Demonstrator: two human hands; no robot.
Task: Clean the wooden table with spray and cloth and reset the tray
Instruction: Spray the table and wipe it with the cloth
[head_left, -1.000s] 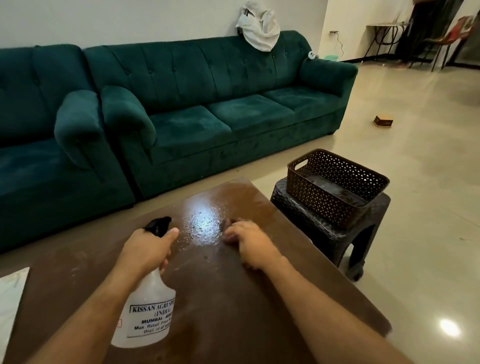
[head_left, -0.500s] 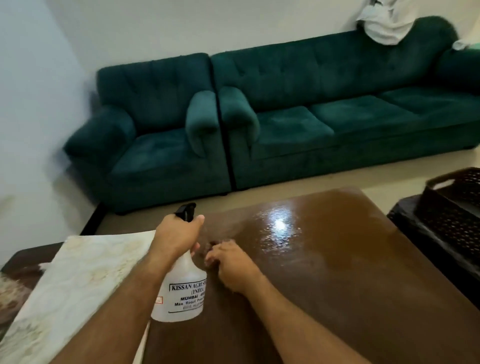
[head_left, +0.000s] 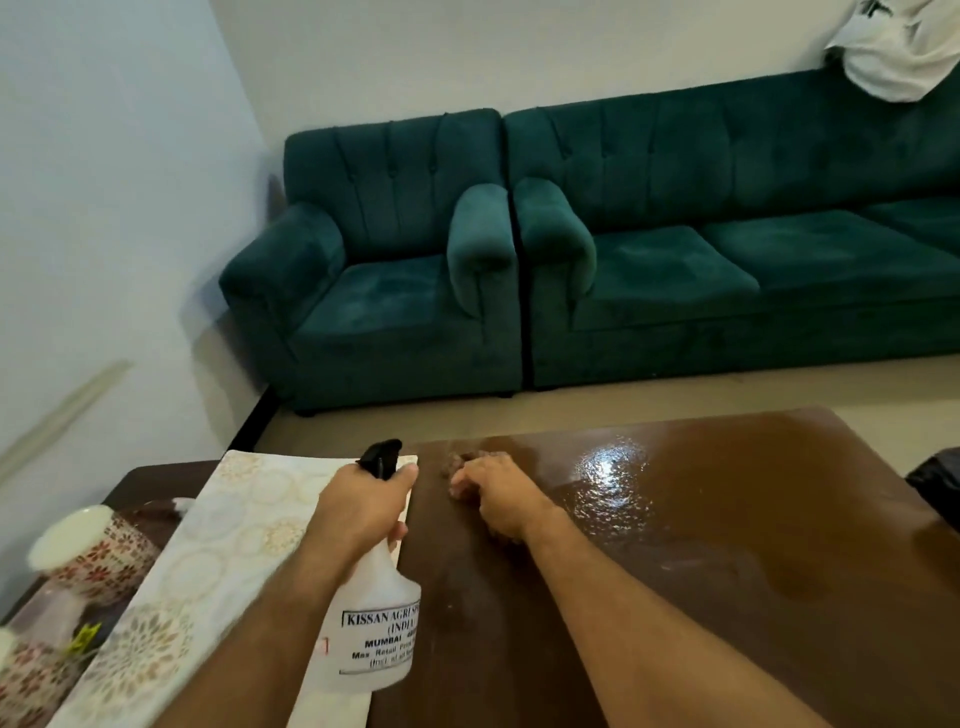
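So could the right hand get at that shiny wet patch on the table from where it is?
Probably yes: the right hand rests on the table just left of the wet patch, with only bare wood between them.

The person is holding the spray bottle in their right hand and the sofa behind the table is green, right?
Not quite. The head view shows the spray bottle in the left hand; the right hand rests on the table. The sofa behind it is green.
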